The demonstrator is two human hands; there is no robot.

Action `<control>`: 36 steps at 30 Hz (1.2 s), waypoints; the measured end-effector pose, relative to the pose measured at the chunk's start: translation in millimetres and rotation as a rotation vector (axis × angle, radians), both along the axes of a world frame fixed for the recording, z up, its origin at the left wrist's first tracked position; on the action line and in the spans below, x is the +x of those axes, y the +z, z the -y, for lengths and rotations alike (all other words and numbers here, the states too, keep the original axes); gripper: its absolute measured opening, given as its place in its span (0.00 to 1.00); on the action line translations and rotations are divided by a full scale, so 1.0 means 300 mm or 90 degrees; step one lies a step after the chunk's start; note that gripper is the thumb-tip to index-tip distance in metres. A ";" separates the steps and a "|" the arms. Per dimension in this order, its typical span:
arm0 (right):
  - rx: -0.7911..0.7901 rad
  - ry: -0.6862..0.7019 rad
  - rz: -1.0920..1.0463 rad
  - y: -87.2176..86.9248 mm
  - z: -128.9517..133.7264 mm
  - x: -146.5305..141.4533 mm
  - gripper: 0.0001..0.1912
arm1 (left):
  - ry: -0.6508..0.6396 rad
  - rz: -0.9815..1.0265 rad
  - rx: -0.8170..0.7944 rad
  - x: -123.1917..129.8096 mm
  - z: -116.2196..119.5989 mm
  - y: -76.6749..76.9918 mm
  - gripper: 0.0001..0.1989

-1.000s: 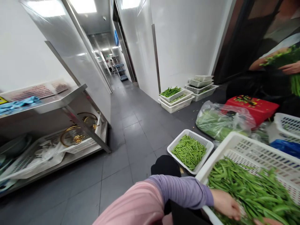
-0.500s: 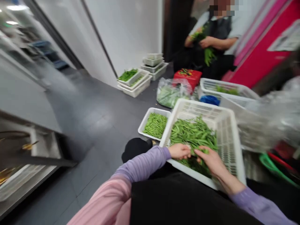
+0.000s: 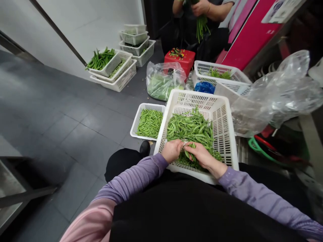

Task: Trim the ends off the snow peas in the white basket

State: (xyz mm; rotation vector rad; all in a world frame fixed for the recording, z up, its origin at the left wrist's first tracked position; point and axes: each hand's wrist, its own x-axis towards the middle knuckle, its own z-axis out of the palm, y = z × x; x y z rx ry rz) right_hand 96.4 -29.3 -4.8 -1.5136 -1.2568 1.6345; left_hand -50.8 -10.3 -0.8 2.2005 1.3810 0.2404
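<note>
White plastic baskets stand stacked against the wall on the grey tile floor, some holding green beans. Farther on, a co-worker's hands grip a bunch of beans above a red box, just beside a clear plastic bag of greens.

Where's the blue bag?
In the head view, the blue plastic bag is ahead and right of centre, just behind the big white basket of green pods and in front of another white basket.

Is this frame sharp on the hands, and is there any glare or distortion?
Head view: left hand, right hand and beans look sharp, without motion blur; the wide lens bends the wall and stretches the edges; the plastic bag shows soft glare.
</note>
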 end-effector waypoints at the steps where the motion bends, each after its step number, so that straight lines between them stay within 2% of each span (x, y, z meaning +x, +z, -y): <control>1: -0.047 -0.087 -0.086 -0.007 -0.012 -0.003 0.12 | 0.029 0.007 -0.012 0.002 -0.013 -0.001 0.21; 2: -0.078 -0.175 -0.156 -0.015 -0.029 0.002 0.12 | 0.034 -0.006 -0.034 0.004 -0.024 -0.005 0.21; 4: -0.116 -0.329 -0.236 -0.039 -0.077 0.035 0.10 | -0.022 -0.088 -0.091 0.002 -0.038 -0.022 0.19; 5: -0.129 -0.382 -0.239 -0.054 -0.104 0.060 0.09 | -0.074 -0.140 -0.119 -0.002 -0.039 -0.033 0.18; 6: -0.141 -0.395 -0.209 -0.073 -0.129 0.085 0.07 | -0.132 -0.184 -0.143 -0.006 -0.036 -0.047 0.16; 7: -0.143 -0.360 -0.132 -0.093 -0.150 0.106 0.05 | -0.185 -0.214 -0.160 -0.011 -0.030 -0.060 0.13; 9: -0.118 -0.202 0.087 -0.139 -0.173 0.123 0.02 | -0.255 -0.229 -0.175 -0.019 -0.014 -0.082 0.12; 12: -0.053 -0.001 0.345 -0.209 -0.168 0.069 0.05 | -0.273 -0.218 -0.164 -0.019 0.004 -0.093 0.14; 15: -0.016 0.101 0.469 -0.260 -0.154 -0.018 0.07 | -0.260 -0.239 -0.143 -0.013 0.004 -0.081 0.14; 17: -0.012 0.138 0.499 -0.269 -0.155 -0.045 0.05 | -0.256 -0.255 -0.150 -0.013 -0.002 -0.072 0.14; 21: -0.060 0.138 0.477 -0.225 -0.147 0.020 0.04 | -0.200 -0.274 -0.168 -0.016 -0.016 -0.065 0.14; 23: -0.123 0.132 0.397 -0.184 -0.115 0.075 0.06 | -0.176 -0.243 -0.162 -0.009 -0.019 -0.065 0.15; 25: -0.234 0.060 0.191 -0.142 -0.064 0.114 0.07 | -0.180 -0.168 -0.154 0.006 -0.016 -0.063 0.16; 28: -0.363 -0.123 -0.152 -0.091 0.015 0.120 0.03 | -0.204 -0.046 -0.121 0.033 -0.001 -0.057 0.16; 31: -0.369 -0.225 -0.256 -0.058 0.060 0.090 0.05 | -0.198 0.016 -0.073 0.049 0.025 -0.049 0.14; 36: -0.296 -0.242 -0.236 -0.023 0.080 0.048 0.07 | -0.148 0.009 0.020 0.049 0.072 -0.041 0.13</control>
